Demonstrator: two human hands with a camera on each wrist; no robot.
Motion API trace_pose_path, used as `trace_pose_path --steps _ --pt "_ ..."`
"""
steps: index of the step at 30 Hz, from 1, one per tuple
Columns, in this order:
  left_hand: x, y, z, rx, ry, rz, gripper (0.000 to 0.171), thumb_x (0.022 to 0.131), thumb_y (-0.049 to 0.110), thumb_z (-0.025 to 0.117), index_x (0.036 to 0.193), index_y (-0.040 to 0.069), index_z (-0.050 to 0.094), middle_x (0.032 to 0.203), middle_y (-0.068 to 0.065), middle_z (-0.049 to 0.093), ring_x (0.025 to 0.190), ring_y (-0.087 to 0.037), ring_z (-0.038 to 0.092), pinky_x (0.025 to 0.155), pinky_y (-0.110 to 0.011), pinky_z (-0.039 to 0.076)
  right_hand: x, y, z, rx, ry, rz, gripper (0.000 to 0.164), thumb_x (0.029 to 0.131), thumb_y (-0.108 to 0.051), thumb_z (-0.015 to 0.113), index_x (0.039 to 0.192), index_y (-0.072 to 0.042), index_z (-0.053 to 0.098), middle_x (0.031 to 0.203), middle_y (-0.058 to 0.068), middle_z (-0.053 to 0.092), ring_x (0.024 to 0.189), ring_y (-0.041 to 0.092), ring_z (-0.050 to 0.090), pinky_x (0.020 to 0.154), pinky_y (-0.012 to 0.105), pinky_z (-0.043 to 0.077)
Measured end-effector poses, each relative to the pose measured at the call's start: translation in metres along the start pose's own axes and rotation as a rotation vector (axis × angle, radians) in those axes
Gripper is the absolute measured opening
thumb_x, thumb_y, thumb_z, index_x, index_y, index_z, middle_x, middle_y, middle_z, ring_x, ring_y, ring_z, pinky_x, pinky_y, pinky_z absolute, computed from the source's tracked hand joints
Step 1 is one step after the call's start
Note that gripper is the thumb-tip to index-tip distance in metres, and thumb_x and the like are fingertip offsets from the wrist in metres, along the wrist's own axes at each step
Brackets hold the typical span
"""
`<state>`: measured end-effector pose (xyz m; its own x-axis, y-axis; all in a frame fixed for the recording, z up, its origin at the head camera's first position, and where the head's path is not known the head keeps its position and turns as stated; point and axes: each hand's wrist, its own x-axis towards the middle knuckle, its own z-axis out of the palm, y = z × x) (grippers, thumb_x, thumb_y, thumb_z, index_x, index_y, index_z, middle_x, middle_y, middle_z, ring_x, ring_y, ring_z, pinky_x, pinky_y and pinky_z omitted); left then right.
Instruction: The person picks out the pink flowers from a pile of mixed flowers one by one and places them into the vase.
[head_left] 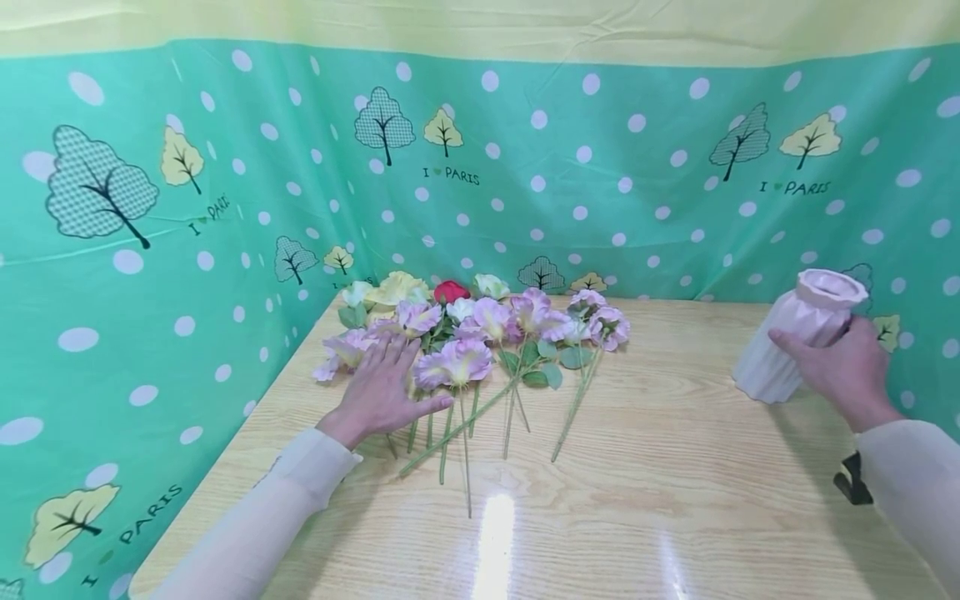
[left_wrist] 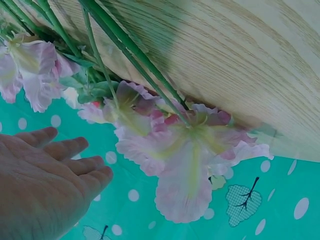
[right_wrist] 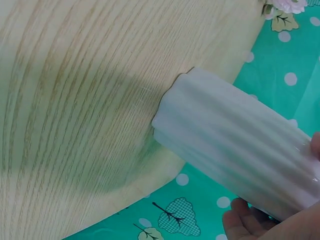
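My right hand (head_left: 855, 371) grips a white ribbed vase (head_left: 776, 354) near its neck, at the right of the table. The vase leans slightly, its mouth up, and in the right wrist view the fluted body (right_wrist: 220, 130) shows with fingers (right_wrist: 245, 220) curled round it. My left hand (head_left: 382, 387) is held palm down with fingers stretched over the left side of a heap of flowers. Pale purple blooms (head_left: 453, 362) lie at the front, their green stems (head_left: 465, 458) pointing toward me. In the left wrist view a large pink-purple bloom (left_wrist: 185, 175) is beside the outstretched fingers.
A red rose (head_left: 451, 291), a yellow flower (head_left: 397, 288) and whitish blooms (head_left: 491, 286) lie at the back of the heap. A small black object (head_left: 852, 481) is by my right forearm. A green dotted cloth (head_left: 615, 208) hangs behind the wooden table (head_left: 645, 467).
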<state>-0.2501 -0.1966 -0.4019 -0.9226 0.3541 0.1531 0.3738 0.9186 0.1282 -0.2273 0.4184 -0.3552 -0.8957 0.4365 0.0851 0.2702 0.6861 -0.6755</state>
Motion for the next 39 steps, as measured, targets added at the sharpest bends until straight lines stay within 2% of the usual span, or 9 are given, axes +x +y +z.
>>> trace_pose_path --steps 4,11,16,25,34,39 --pt "0.001 0.000 0.000 0.005 0.000 0.004 0.117 0.085 0.086 0.050 0.164 0.006 0.017 0.168 -0.022 0.015 0.156 -0.042 0.006 0.124 -0.057 0.007 0.001 -0.001 -0.001 -0.013 -0.015 -0.005 0.105 0.091 -0.062 0.065 0.146 0.017 0.025 0.135 0.042 0.042 0.113 0.054 0.050 0.068 0.042 0.051" --pt "0.002 0.001 -0.001 0.012 -0.004 0.006 0.118 0.084 0.087 0.049 0.163 0.004 0.017 0.167 -0.024 0.017 0.155 -0.043 0.008 0.124 -0.058 0.008 -0.001 -0.004 0.002 -0.012 -0.030 -0.028 0.104 0.091 -0.064 0.066 0.146 0.017 0.028 0.135 0.042 0.044 0.114 0.055 0.052 0.070 0.047 0.055" --pt "0.002 0.002 -0.002 0.006 -0.017 -0.001 0.119 0.084 0.088 0.047 0.164 0.006 0.015 0.168 -0.022 0.016 0.156 -0.040 0.006 0.125 -0.057 0.007 -0.005 -0.010 0.009 -0.027 -0.027 -0.045 0.108 0.088 -0.068 0.065 0.144 0.017 0.029 0.134 0.041 0.045 0.111 0.053 0.052 0.067 0.044 0.054" --pt "0.003 0.003 -0.002 -0.003 -0.034 0.000 0.119 0.084 0.090 0.044 0.164 0.007 0.013 0.170 -0.019 0.011 0.157 -0.036 0.000 0.125 -0.055 0.006 -0.015 -0.029 0.030 0.008 -0.045 -0.110 0.107 0.088 -0.068 0.066 0.146 0.015 0.030 0.136 0.041 0.045 0.116 0.054 0.051 0.083 0.061 0.053" --pt "0.004 0.005 -0.003 0.000 -0.031 0.008 0.120 0.083 0.090 0.044 0.164 0.007 0.014 0.169 -0.020 0.015 0.157 -0.037 0.001 0.125 -0.056 0.006 -0.019 -0.041 0.047 0.057 -0.051 -0.160 0.104 0.090 -0.063 0.066 0.151 0.010 0.027 0.140 0.040 0.044 0.122 0.056 0.049 0.094 0.068 0.049" --pt "0.005 0.005 -0.003 0.005 -0.016 0.015 0.118 0.084 0.087 0.048 0.163 0.005 0.017 0.169 -0.020 0.015 0.156 -0.039 0.002 0.124 -0.057 0.008 -0.021 -0.049 0.056 0.061 -0.062 -0.160 0.104 0.091 -0.064 0.065 0.153 0.009 0.025 0.143 0.040 0.043 0.123 0.057 0.049 0.094 0.069 0.048"
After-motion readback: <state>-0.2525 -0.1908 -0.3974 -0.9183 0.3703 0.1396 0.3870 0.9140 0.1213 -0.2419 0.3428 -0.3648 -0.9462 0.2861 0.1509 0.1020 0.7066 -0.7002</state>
